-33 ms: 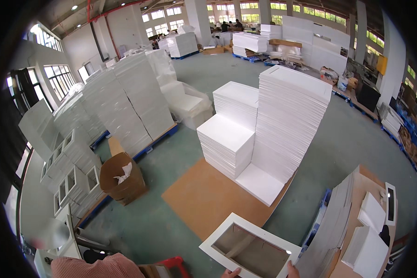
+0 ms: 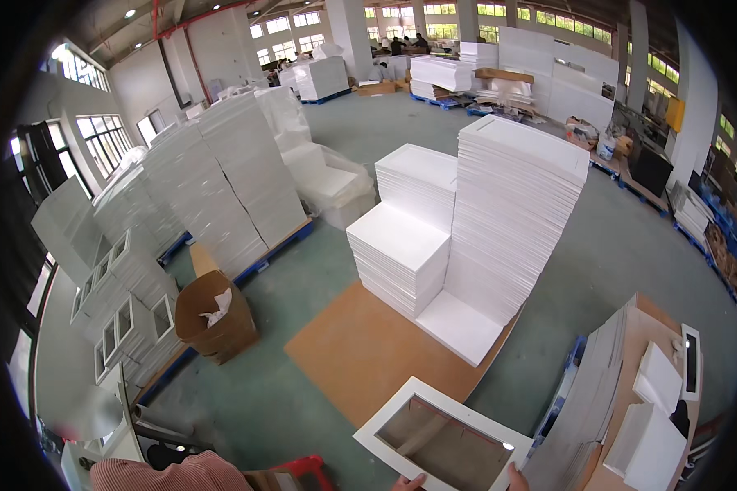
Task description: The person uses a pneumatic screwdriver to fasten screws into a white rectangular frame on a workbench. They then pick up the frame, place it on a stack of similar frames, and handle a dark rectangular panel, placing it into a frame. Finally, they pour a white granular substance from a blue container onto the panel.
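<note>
A white rectangular frame with a dark, reflective pane (image 2: 446, 442) is held up at the lower edge, tilted. My left hand (image 2: 409, 483) grips its near edge, with the thumb over the white border. At the near right corner my right hand (image 2: 517, 477) holds the same frame, thumb up along the side. Only the thumbs and a little of each hand show; the other fingers are hidden below. Beyond the frame, a brown board (image 2: 344, 352) on the floor bears stacks of white panels (image 2: 516, 196) of differing heights.
An open cardboard box (image 2: 213, 323) with white scraps stands at left, before tall wrapped stacks (image 2: 237, 180). To the right, a pallet stack (image 2: 594, 393) carries loose white pieces (image 2: 643, 442). A red-and-white striped garment (image 2: 172, 475) and a red plastic edge (image 2: 309, 468) appear at lower left.
</note>
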